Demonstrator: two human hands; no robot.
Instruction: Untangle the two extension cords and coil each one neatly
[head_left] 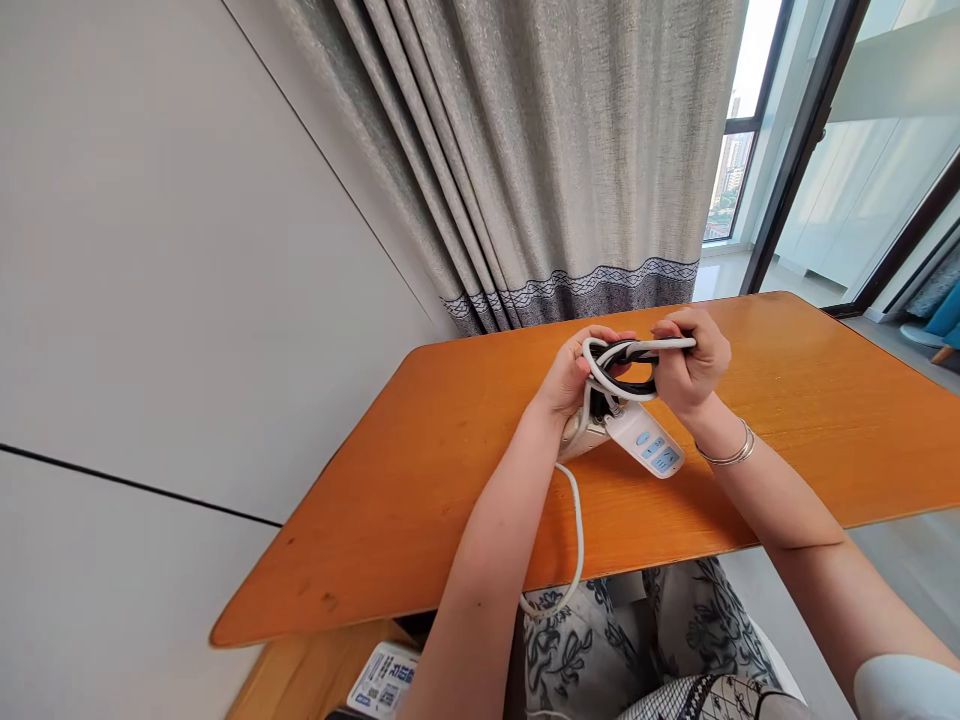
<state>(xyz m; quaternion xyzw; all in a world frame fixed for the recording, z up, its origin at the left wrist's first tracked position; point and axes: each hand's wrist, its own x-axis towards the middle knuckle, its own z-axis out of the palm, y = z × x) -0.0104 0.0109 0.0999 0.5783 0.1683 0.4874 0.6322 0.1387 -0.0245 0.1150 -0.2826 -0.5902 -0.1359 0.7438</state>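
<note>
A coil of white and black cable [626,392] hangs between my two hands above the wooden table. My left hand [564,378] is closed around the left side of the loops. At the right side, my right hand [694,365] is a fist gripping a stretch of the cable. Below the coil hangs a flat white piece with blue panels [646,440]; I cannot tell whether it is a label or a control. A whitish block [583,437] shows partly behind my left wrist. One white cable length [579,520] loops down over the table's near edge toward my lap.
The orange-brown wooden table [390,480] spreads out under my hands. Beyond it hang grey curtains [585,150], with a glass door [802,150] at the right. A white wall panel [150,300] stands at the left. Under the near edge lies a printed white label [384,680].
</note>
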